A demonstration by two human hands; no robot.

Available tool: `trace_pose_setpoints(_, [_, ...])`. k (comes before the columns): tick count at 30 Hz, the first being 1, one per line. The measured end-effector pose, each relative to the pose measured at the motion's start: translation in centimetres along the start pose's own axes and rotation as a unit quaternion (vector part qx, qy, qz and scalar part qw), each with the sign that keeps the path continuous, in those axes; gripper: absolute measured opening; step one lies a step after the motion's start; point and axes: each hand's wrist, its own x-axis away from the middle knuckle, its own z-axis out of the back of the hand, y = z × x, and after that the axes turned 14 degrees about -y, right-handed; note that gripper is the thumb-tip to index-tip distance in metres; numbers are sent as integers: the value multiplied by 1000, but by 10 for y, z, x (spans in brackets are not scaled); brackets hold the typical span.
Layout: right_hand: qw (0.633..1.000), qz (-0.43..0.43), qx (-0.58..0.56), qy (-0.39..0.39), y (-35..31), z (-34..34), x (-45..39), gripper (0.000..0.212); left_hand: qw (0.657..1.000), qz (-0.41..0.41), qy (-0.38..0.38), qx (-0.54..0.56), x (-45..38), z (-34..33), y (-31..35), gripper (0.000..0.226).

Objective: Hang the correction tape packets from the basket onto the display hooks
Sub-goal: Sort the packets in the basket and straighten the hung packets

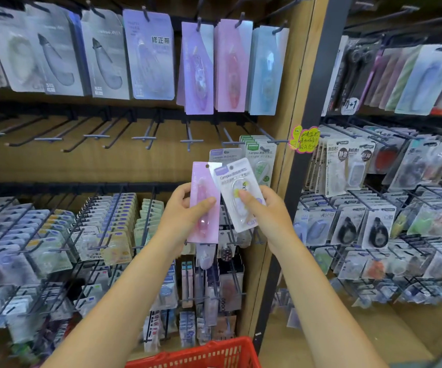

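Holding two packets up in front of a wooden display wall, the person has one in each hand. The left hand (185, 211) grips a long pink packet (205, 203) by its lower half, thumb across the front and fingers curled behind; the packet stands nearly upright with its hang hole at the top. The right hand (265, 208) pinches a white packet (238, 193), thumb pressed on the clear blister, and this packet tilts with its top leaning left so that its upper corner overlaps the pink packet's right edge. Both packets are in the air, just below a row of bare hooks (145, 134) that runs across the middle of the wall. Directly behind the white packet, more white and green packets (261, 155) hang on a hook near the wall's right edge. Along the top row, purple, pink and blue packets (232, 67) hang side by side. A red basket (201, 354) shows at the bottom edge of the view, between the forearms; what it contains cannot be made out.
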Motion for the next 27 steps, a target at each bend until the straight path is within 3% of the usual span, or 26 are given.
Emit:
trace_pose_setpoints(8, [999,32,-31,16,-5,-18,-23,14,999,-22,24,-6,1,8,4,40])
trace_pose_setpoints(13, [998,9,-38,54,2,-25,-37,18,1000,-21,19,4,4,14,7,31])
trace_pose_setpoints(19, [993,39,-23,108,4,-33,-38,19,999,-19,17,38,8,19,9,30])
trace_pose_setpoints(27, [991,-13,36,127,-3,-35,-60,24,999,-14,33,16,11,23,13,30])
